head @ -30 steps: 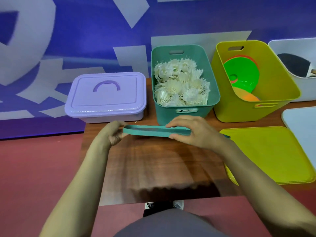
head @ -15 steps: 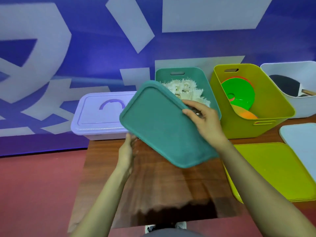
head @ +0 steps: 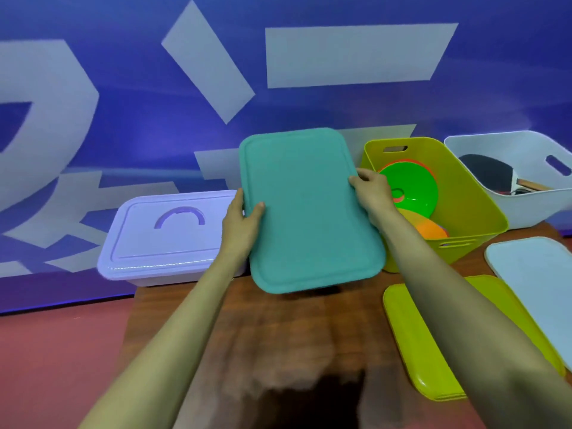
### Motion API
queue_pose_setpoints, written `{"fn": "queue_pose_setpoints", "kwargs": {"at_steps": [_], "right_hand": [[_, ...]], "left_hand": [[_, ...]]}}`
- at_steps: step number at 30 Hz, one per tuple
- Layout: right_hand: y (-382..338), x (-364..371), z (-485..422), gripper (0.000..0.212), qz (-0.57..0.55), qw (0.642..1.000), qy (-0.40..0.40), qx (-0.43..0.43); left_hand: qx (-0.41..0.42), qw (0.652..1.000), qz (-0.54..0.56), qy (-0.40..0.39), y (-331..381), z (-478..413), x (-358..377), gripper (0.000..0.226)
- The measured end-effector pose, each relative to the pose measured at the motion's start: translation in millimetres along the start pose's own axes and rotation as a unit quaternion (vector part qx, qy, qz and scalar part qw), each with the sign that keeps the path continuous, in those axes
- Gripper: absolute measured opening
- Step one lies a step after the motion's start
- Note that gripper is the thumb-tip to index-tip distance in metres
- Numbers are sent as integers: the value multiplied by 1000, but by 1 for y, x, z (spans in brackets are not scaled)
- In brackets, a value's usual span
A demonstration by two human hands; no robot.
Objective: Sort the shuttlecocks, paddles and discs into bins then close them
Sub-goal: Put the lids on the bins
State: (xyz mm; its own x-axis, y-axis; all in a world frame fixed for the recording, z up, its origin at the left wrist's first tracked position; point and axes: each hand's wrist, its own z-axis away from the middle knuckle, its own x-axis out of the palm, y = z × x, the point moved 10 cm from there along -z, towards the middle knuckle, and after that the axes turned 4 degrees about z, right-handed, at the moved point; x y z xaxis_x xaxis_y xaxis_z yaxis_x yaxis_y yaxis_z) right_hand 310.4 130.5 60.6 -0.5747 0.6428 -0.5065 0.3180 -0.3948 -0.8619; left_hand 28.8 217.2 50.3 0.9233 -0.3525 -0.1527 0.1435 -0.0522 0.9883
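At the far edge of the wooden table (head: 278,335), left hand (head: 238,224) and right hand (head: 371,193) are gripping the flat teal plastic lid (head: 309,212) by its long sides, thumbs on top. Best lowering it level, lining up corners, then pressing down.

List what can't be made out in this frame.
Head view only.
- Whatever lies under the teal lid, and whether it is seated: the lid itself, held by the left hand and right hand, covers that spot.
- Purple box contents: it is closed, so nothing inside shows.
- Paddles in the white bin: its wall hides most, so the count is unclear.
- White lid: cut off by the right edge.
- Discs under the green disc: mostly covered.
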Motion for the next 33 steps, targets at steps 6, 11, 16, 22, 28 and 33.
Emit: {"fn": "queue_pose_setpoints", "kwargs": {"at_steps": [6,11,16,22,28,33], "right_hand": [[16,7,-56,28,76,997,-9,23],[45,21,-88,36,161,984,-42,58],[53,31,-90,46,201,976,-61,50],[52,43,-87,51,213,972,-97,23],[54,40,-81,45,176,980,-88,24],[51,40,-75,47,158,983,-91,18]], "left_hand": [[-40,999,8,7,-1,-39,38,37],[-70,997,-37,21,-12,-56,61,55],[-76,996,-27,27,-16,-71,53,50],[-108,991,61,48,-28,-69,40,45],[-140,983,100,57,-39,-70,37,47],[-154,981,115,36,-44,-72,38,45]]}}
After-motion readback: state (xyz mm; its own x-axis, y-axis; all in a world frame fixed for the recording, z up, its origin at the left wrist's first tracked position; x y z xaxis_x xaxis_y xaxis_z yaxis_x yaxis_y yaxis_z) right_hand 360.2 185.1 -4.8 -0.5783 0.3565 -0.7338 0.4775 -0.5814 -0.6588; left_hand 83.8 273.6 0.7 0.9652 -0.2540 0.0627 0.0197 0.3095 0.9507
